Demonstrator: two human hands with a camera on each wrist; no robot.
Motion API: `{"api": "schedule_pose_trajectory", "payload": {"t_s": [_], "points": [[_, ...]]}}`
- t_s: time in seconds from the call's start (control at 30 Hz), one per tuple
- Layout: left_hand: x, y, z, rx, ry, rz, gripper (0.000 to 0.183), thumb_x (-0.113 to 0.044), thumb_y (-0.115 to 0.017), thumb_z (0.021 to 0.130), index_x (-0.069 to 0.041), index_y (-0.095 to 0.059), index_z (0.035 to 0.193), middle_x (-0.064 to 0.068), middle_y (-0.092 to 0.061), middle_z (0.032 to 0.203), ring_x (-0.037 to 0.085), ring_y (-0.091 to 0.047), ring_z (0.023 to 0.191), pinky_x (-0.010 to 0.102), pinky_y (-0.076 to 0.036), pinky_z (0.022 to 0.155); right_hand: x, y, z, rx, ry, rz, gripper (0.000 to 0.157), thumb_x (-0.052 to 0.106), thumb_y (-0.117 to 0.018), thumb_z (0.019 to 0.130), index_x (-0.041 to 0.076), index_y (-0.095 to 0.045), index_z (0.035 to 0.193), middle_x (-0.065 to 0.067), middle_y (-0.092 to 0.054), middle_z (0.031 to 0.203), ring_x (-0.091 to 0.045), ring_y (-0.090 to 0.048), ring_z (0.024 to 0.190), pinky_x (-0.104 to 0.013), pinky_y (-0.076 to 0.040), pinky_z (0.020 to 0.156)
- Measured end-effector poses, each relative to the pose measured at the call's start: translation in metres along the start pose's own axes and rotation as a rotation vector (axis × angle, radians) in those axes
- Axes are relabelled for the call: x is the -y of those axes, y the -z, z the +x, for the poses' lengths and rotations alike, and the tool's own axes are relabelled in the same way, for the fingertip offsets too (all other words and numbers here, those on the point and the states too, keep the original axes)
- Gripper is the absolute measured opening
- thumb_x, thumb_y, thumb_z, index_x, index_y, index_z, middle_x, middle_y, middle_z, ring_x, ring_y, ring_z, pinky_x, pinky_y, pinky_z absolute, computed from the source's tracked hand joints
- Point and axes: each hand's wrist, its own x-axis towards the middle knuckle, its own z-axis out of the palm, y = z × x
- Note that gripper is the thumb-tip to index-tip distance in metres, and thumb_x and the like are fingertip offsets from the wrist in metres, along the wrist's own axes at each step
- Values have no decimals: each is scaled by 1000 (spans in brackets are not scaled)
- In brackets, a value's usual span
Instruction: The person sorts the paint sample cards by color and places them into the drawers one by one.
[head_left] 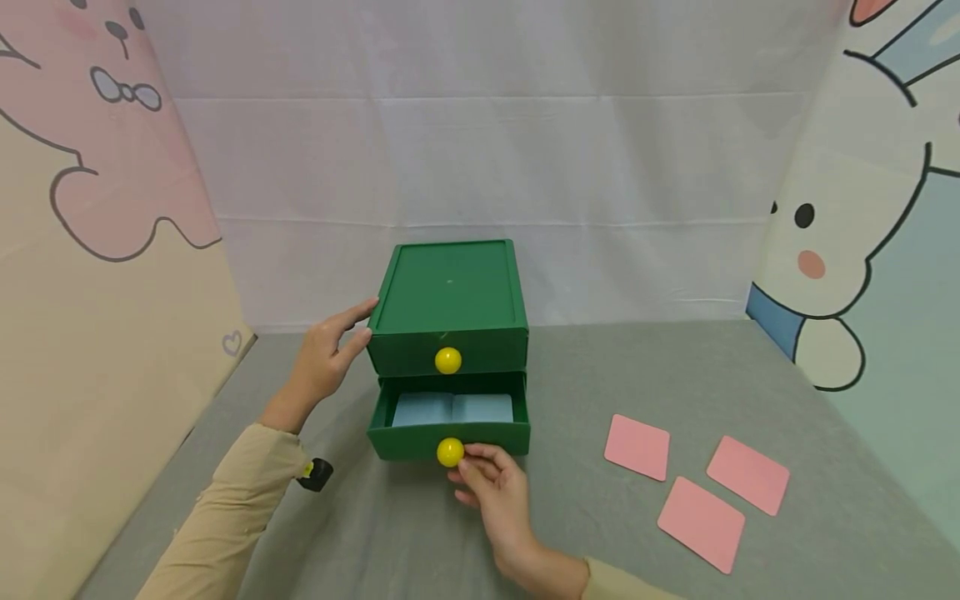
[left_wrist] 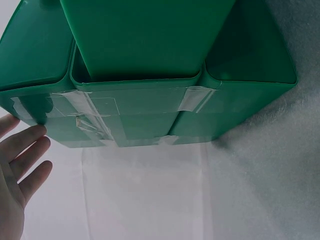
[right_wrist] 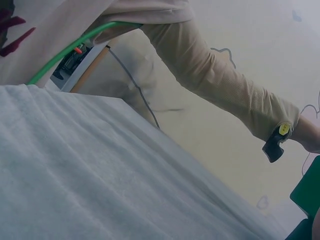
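A green two-drawer cabinet [head_left: 450, 287] stands in the middle of the table, its upper drawer [head_left: 405, 354] closed. The lower drawer [head_left: 405, 443] is pulled partly out, with pale blue cards [head_left: 483, 408] lying inside. My right hand [head_left: 498, 496] pinches the yellow knob [head_left: 450, 452] of that drawer between thumb and fingers. On the cabinet's upper left edge rests my left hand [head_left: 330, 350], fingers extended. In the left wrist view, the left hand [left_wrist: 20, 170] touches the green side [left_wrist: 150, 107], where strips of clear tape show.
Three pink cards [head_left: 636, 447] lie flat on the grey tabletop [head_left: 600, 533] to the right of the cabinet. A white curtain [head_left: 480, 150] hangs behind, and side panels with cartoon animals flank the table. Another yellow knob [head_left: 448, 360] sits on the upper drawer.
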Motion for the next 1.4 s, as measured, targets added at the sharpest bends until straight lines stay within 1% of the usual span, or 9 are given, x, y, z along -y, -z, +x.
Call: {"api": "schedule_pose_trajectory", "payload": {"t_s": [0.27,0.47,0.83,1.0,1.27,1.4], "points": [[0,0,0,-5,0,-8,41,-8,-49,91,1,-48,131,19,-52,126,34,-50,115,50,-39,94,0,0,7,7,24,-20,32,18,-61,87,-1,-54,112,-10,-65,101,-17,-65,83,-27,-54,69],[0,-1,0,-7,-2,-9,40,-8,-48,91,2,-48,130,19,-52,126,34,-50,114,50,-39,93,2,-4,12,0,37,-23,34,18,-64,85,-2,-54,111,-10,-65,99,-15,-65,81,-27,-54,68],[-1,-1,0,-2,11,-10,40,-8,-48,92,1,-47,131,19,-52,127,33,-49,115,50,-40,93,2,-6,22,-28,85,-18,30,12,-64,85,-2,-55,110,-10,-65,97,-17,-65,80,-26,-54,64],[-2,0,0,-6,13,-2,40,-9,-47,92,1,-48,131,18,-52,127,33,-50,115,50,-39,93,3,-7,27,-36,103,-34,30,13,-63,85,-2,-55,110,-10,-65,96,-15,-65,78,-25,-54,64],[-2,0,0,-13,9,-4,40,-8,-48,92,1,-48,130,18,-53,126,33,-51,114,50,-40,93,3,-8,30,-23,173,-79,29,13,-63,85,-3,-55,109,-14,-63,97,-28,-63,84,-24,-54,64],[-3,0,-1,-13,10,-5,40,-9,-48,92,1,-48,131,19,-53,126,33,-50,114,49,-40,93,3,-9,35,-30,201,-84,28,12,-63,85,-3,-55,108,-14,-63,96,-27,-63,82,-23,-54,62]]}}
